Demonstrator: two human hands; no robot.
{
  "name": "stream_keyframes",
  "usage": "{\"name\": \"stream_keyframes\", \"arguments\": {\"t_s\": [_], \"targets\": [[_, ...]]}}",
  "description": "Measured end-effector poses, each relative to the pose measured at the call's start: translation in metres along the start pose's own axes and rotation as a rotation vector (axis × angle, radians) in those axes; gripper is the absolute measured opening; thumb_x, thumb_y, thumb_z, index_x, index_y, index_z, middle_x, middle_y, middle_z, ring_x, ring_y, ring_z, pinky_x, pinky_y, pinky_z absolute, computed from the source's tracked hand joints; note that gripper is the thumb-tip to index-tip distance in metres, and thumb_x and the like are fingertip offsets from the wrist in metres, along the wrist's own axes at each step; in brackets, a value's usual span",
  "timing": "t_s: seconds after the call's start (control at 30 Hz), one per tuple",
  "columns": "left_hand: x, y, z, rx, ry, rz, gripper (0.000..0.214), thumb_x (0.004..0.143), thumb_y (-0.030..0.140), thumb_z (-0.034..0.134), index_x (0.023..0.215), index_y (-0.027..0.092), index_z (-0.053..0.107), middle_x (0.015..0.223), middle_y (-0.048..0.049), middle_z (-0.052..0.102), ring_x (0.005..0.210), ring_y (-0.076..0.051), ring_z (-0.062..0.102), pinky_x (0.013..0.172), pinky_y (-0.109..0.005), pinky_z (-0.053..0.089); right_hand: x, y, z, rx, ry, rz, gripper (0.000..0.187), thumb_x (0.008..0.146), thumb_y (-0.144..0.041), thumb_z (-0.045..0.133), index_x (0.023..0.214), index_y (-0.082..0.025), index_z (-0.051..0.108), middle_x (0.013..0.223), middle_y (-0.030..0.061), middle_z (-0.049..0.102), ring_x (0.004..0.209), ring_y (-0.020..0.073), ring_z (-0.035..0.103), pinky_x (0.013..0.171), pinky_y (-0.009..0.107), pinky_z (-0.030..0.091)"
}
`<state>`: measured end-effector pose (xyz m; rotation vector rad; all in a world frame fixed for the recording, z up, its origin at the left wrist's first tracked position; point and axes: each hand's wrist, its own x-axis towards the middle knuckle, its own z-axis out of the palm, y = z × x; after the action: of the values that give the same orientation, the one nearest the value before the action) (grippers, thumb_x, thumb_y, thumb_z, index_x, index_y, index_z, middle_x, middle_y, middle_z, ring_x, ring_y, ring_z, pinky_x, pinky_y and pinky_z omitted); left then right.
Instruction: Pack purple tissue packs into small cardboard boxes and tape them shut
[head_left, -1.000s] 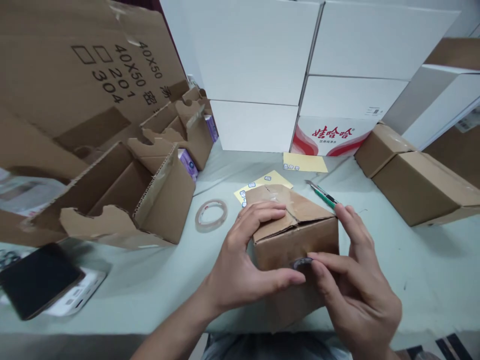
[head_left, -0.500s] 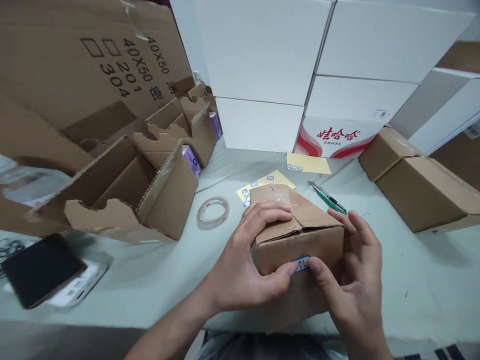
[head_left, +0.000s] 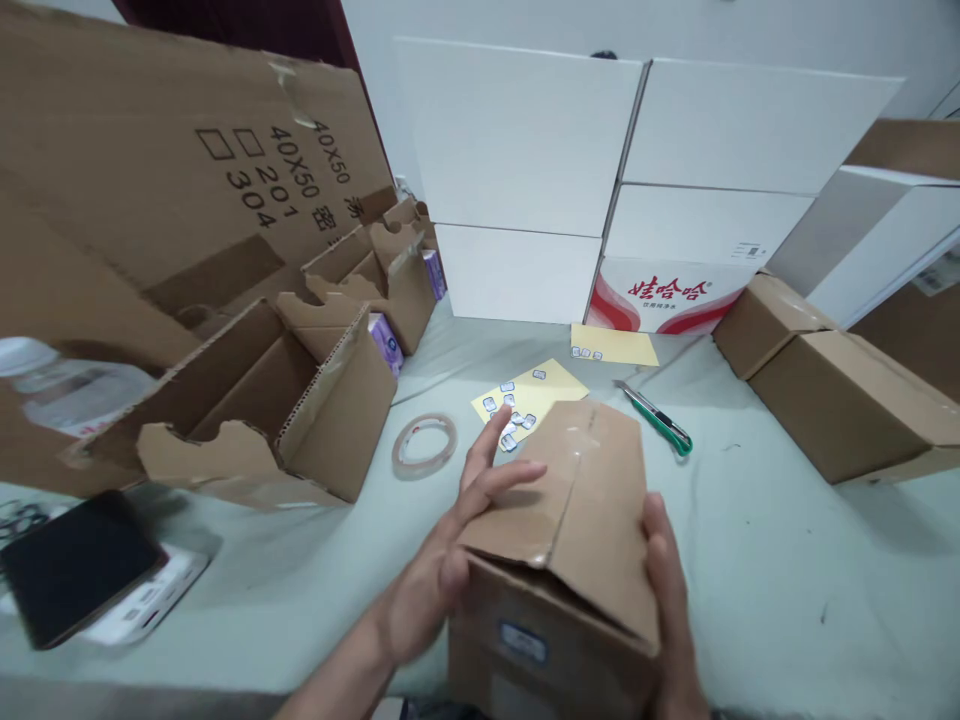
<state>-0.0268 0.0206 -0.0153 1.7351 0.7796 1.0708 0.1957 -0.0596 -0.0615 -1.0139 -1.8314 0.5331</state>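
A small brown cardboard box [head_left: 577,520] with taped top flaps is tilted toward me at the near edge of the table. A small blue-edged label [head_left: 523,641] sits on its front face. My left hand [head_left: 450,555] lies against the box's left side, fingers stretched out. My right hand [head_left: 667,610] presses flat against the right side, thumb on the top flap. The two hands hold the box between them.
A tape roll [head_left: 425,445], yellow sticker sheets [head_left: 529,400] and a green utility knife [head_left: 654,418] lie beyond the box. Open cardboard trays [head_left: 262,410] stand left, a phone [head_left: 71,565] near left, brown boxes [head_left: 832,390] right, white cartons [head_left: 615,180] behind.
The label was pressed onto the box's front by both hands. The box has since been lifted, tilted toward me and brought closer, with a hand on each side.
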Motion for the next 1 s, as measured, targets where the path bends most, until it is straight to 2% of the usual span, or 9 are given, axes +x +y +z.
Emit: {"name": "stream_keyframes", "arguments": {"t_s": [0.1,0.17,0.23,0.3,0.43,0.57,0.67,0.83,1.0], "targets": [[0.015,-0.008,-0.030,-0.105,-0.086,-0.051,0.064,0.088,0.075,0.049,0.136,0.035,0.064,0.165,-0.0028,0.035,0.151,-0.039,0.031,0.119,-0.062,0.033,-0.015,0.019,0.038,-0.036,0.048,-0.236,0.089,0.090,-0.025,0.066,0.163,-0.035,0.016,0.156,0.0046,0.048,0.150,0.0292,0.035,0.113,0.046,0.049],[0.024,-0.011,-0.054,-0.100,-0.161,-0.092,0.060,0.089,0.065,0.055,0.141,0.035,0.060,0.153,-0.0083,0.053,0.142,-0.039,0.048,0.113,-0.062,0.042,-0.011,0.029,0.057,-0.031,-0.050,-0.411,0.081,0.095,-0.024,0.059,0.164,-0.027,0.015,0.153,0.0080,0.051,0.151,0.0240,0.033,0.115,0.040,0.046],[0.028,-0.012,-0.073,0.061,-0.184,-0.132,0.052,0.094,0.055,0.055,0.142,0.034,0.058,0.142,-0.0101,0.064,0.134,-0.036,0.057,0.109,-0.057,0.049,0.002,0.032,0.062,0.047,-0.201,-0.495,0.082,0.097,-0.031,0.059,0.164,-0.023,0.013,0.154,0.0118,0.050,0.152,0.0225,0.032,0.116,0.040,0.044],[0.025,-0.009,-0.081,0.347,-0.135,-0.158,0.045,0.098,0.049,0.051,0.137,0.032,0.062,0.139,-0.0096,0.066,0.133,-0.033,0.059,0.109,-0.053,0.049,0.016,0.029,0.053,0.176,-0.273,-0.495,0.081,0.095,-0.039,0.062,0.162,-0.024,0.019,0.154,0.0141,0.051,0.151,0.0247,0.035,0.115,0.044,0.045],[0.006,0.007,-0.055,0.864,-0.047,-0.152,0.061,0.094,0.061,0.050,0.140,0.021,0.058,0.151,-0.0160,0.054,0.142,-0.038,0.047,0.116,-0.063,0.037,0.035,0.019,0.000,0.387,-0.214,-0.309,0.041,0.096,-0.028,0.055,0.137,-0.029,0.059,0.116,0.0088,0.076,0.116,0.0234,0.068,0.095,0.041,0.059],[0.005,0.023,-0.003,1.070,-0.205,-0.128,0.111,0.064,0.077,0.075,0.150,0.014,0.044,0.161,-0.0275,0.034,0.147,-0.050,0.033,0.115,-0.071,0.031,0.062,0.042,-0.050,0.317,0.184,0.078,0.019,0.095,-0.027,0.057,0.092,-0.026,0.076,0.087,0.0050,0.075,0.087,0.0215,0.070,0.082,0.040,0.059],[0.024,0.025,0.015,1.119,-0.267,-0.224,0.117,0.060,0.064,0.083,0.154,0.015,0.034,0.162,-0.0302,0.029,0.148,-0.054,0.027,0.112,-0.072,0.032,0.087,0.077,-0.056,0.291,0.137,0.287,0.016,0.089,-0.036,0.067,0.089,-0.023,0.077,0.087,0.0058,0.077,0.082,0.0205,0.072,0.074,0.035,0.060],[0.041,0.025,-0.007,1.004,-0.333,-0.201,0.090,0.067,0.038,0.071,0.148,0.017,0.038,0.149,-0.0245,0.047,0.134,-0.047,0.047,0.106,-0.066,0.042,0.103,0.103,-0.045,0.349,-0.064,0.361,0.025,0.084,-0.042,0.072,0.097,-0.022,0.077,0.096,0.0070,0.079,0.087,0.0211,0.074,0.073,0.034,0.061],[0.022,0.030,-0.047,0.981,-0.452,-0.105,0.102,0.063,0.026,0.065,0.154,0.033,0.020,0.154,-0.0137,0.040,0.141,-0.043,0.041,0.108,-0.061,0.045,0.101,0.091,-0.054,0.408,-0.122,0.329,0.021,0.088,-0.035,0.069,0.104,-0.022,0.075,0.103,0.0077,0.076,0.094,0.0199,0.072,0.080,0.035,0.060]]}}
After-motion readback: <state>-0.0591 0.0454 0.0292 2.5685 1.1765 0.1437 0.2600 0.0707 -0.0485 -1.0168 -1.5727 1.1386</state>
